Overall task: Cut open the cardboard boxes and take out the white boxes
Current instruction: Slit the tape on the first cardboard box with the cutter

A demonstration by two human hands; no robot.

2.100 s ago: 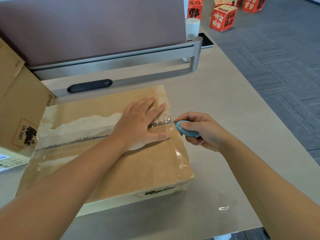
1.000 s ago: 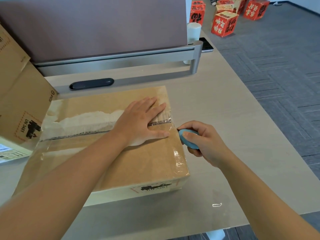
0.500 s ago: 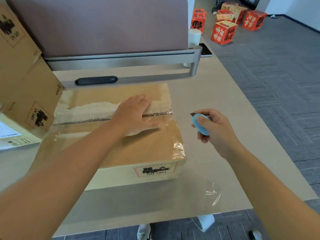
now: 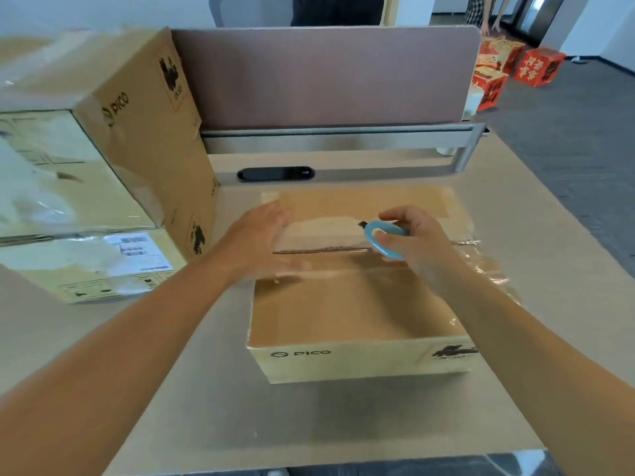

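A flat brown cardboard box (image 4: 350, 304) marked PICO lies on the desk in front of me, its taped top seam running left to right. My left hand (image 4: 261, 245) lies flat with straight fingers on the left end of the box top. My right hand (image 4: 415, 242) grips a small light-blue box cutter (image 4: 383, 237) above the seam near the middle, its dark tip pointing left. No white box is visible.
A stack of larger PICO cartons (image 4: 103, 159) stands on the desk at the left. A brown divider panel (image 4: 323, 77) with a metal rail closes the back; a black oval object (image 4: 275, 174) lies before it. Red boxes (image 4: 508, 70) sit on the floor at the far right.
The box has turned so its PICO side faces me. My left hand slid to the box's left end. My right hand brought the cutter from beside the box to above the seam.
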